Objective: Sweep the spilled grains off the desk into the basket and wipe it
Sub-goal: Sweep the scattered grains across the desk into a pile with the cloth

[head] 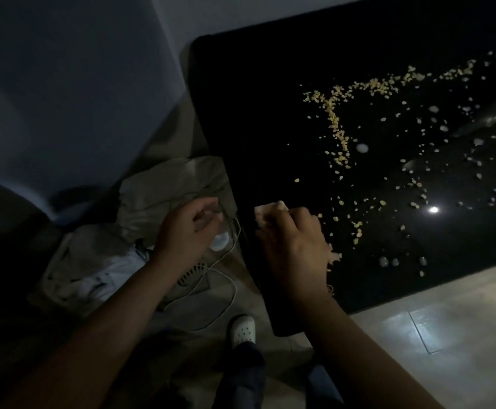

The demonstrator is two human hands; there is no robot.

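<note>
A glossy black desk [270, 113] fills the upper right of the head view. Yellowish grains [336, 128] lie scattered over it in a curved trail and loose specks, and more sit beside my right wrist. My right hand [294, 246] presses a pale crumpled cloth [266, 212] onto the desk near its left edge. My left hand [186, 228] hovers just off that edge with fingers curled around a clear see-through container [221, 234], whose shape is hard to make out. No basket can be told apart in the dim light.
Crumpled beige and pale fabric [167, 190] lies on the floor left of the desk, with a white cable [226, 293] and a small vented device [192, 274]. My white shoe [242, 329] stands below. A lamp's reflection [433, 209] glints on the desk.
</note>
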